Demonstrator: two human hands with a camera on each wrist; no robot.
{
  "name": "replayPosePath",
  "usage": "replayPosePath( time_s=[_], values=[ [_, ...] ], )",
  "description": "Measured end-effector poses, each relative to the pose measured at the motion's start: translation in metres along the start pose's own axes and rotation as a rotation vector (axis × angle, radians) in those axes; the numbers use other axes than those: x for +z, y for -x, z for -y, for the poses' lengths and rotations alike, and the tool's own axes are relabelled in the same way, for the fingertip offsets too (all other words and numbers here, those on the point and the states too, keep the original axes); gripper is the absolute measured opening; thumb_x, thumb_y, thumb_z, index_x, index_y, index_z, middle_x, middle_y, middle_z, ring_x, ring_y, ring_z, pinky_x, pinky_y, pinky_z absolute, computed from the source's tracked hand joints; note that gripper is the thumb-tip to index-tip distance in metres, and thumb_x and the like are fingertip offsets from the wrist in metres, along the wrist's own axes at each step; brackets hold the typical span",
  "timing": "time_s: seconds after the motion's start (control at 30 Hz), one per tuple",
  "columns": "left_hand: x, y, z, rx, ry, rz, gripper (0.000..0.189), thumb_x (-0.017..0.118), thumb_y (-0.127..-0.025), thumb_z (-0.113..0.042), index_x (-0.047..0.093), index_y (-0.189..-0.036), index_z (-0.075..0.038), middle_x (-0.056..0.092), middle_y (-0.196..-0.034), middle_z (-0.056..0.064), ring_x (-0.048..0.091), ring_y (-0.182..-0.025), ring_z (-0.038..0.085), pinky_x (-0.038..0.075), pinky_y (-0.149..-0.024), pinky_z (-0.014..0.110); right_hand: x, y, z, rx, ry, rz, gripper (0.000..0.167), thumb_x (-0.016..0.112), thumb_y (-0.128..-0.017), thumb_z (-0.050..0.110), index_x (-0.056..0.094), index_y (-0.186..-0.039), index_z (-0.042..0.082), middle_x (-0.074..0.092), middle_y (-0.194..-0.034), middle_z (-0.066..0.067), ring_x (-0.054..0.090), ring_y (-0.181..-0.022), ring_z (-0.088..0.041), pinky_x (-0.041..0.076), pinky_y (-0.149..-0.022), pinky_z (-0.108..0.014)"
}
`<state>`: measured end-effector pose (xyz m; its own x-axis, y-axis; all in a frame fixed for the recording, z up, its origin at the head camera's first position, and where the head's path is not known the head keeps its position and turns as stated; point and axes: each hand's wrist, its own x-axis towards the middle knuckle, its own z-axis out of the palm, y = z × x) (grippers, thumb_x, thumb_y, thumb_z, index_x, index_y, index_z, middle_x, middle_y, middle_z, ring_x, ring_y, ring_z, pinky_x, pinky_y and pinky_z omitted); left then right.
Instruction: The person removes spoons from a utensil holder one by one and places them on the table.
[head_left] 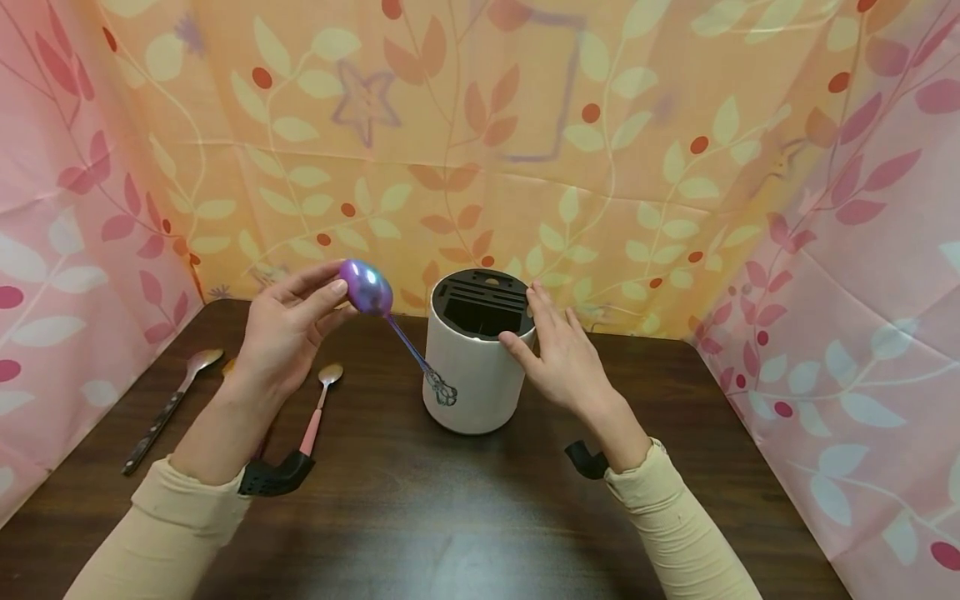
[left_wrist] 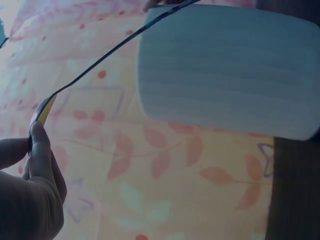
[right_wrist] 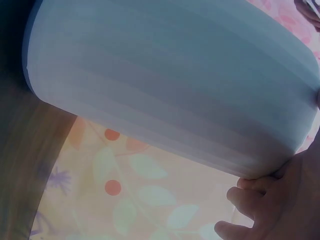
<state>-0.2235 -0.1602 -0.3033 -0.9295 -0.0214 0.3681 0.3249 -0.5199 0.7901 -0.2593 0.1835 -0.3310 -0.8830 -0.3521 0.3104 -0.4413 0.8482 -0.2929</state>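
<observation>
My left hand (head_left: pixel 283 329) pinches the bowl of a shiny purple-blue spoon (head_left: pixel 367 288) between thumb and fingers. The spoon's thin handle slants down to the right and ends in an ornate openwork tip, which overlaps the front of a white cylindrical utensil holder (head_left: pixel 472 392) in the head view. In the left wrist view the spoon's handle (left_wrist: pixel 115 51) runs up past the white holder. A black slotted insert (head_left: pixel 480 292) fills the holder's top. My right hand (head_left: pixel 564 358) rests at the right side of its rim, fingers extended.
Left on the dark wooden table (head_left: pixel 450 517) lie a spoon with a dark speckled handle (head_left: pixel 155 432) and a pink-handled spoon (head_left: pixel 311 429). Another utensil is mostly hidden behind my left wrist. Patterned cloth (head_left: pixel 465 167) hangs behind and at both sides.
</observation>
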Motion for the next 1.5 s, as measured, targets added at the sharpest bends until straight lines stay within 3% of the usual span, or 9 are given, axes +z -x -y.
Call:
replayPosePath(
  time_s=[0.47,0.7,1.03,1.27,1.5],
  values=[
    [-0.032,-0.002,0.017,-0.186,-0.185,0.06,0.021,0.07,-0.098,0.001,0.079,-0.117,-0.004,0.077,-0.108,0.003,0.074,-0.093,0.014,0.061,-0.086,0.026,0.002,-0.001,-0.002,-0.004,-0.007,-0.012,0.093,0.033,-0.102,0.075,0.018,-0.167,0.009,0.012,-0.175,-0.004,0.023,-0.158,-0.023,0.008,-0.129,-0.053],
    [-0.046,-0.008,0.028,-0.312,-0.31,0.103,0.023,0.072,-0.099,-0.007,0.077,-0.121,-0.005,0.076,-0.109,0.0,0.074,-0.09,0.014,0.061,-0.086,0.027,0.001,-0.001,-0.001,-0.009,-0.003,-0.007,0.094,0.033,-0.102,0.075,0.017,-0.167,0.009,0.01,-0.175,-0.002,0.022,-0.158,-0.023,0.008,-0.129,-0.054],
    [-0.064,-0.019,0.041,-0.453,-0.523,0.216,0.05,0.069,-0.102,-0.012,0.054,-0.142,0.014,0.076,-0.108,-0.005,0.074,-0.095,0.011,0.06,-0.091,0.028,0.001,-0.001,-0.002,-0.01,-0.004,-0.015,0.095,0.033,-0.102,0.075,0.018,-0.167,0.009,0.013,-0.175,-0.005,0.022,-0.158,-0.023,0.008,-0.129,-0.054],
    [-0.078,-0.027,0.051,-0.529,-0.562,0.295,0.052,0.068,-0.102,-0.011,0.051,-0.144,0.015,0.076,-0.113,-0.001,0.074,-0.1,0.011,0.059,-0.095,0.03,0.002,-0.001,-0.002,-0.01,-0.005,-0.016,0.095,0.034,-0.102,0.076,0.019,-0.167,0.009,0.013,-0.175,-0.004,0.023,-0.158,-0.023,0.008,-0.129,-0.054],
    [-0.09,-0.036,0.06,-0.611,-0.574,0.329,0.051,0.065,-0.104,-0.011,0.049,-0.145,0.015,0.073,-0.12,0.006,0.073,-0.103,0.01,0.055,-0.101,0.035,0.002,0.0,-0.002,-0.01,-0.007,-0.016,0.094,0.035,-0.102,0.075,0.019,-0.167,0.009,0.014,-0.174,-0.006,0.024,-0.157,-0.023,0.008,-0.129,-0.054]
  ],
)
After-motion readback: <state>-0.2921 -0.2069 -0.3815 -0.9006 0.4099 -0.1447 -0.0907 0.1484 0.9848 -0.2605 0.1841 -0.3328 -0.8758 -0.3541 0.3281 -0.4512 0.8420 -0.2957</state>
